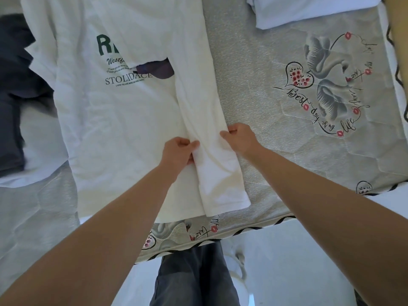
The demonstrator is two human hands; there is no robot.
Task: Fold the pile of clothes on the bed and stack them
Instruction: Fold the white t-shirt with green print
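White T-shirt (123, 111) fold pinched between left hand (180, 151) and right hand (239, 138).

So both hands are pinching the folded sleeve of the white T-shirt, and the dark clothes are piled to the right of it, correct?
Not quite. The head view shows the left hand and right hand pinching the folded sleeve of the white T-shirt, but the dark clothes are piled to the left of it, not the right.
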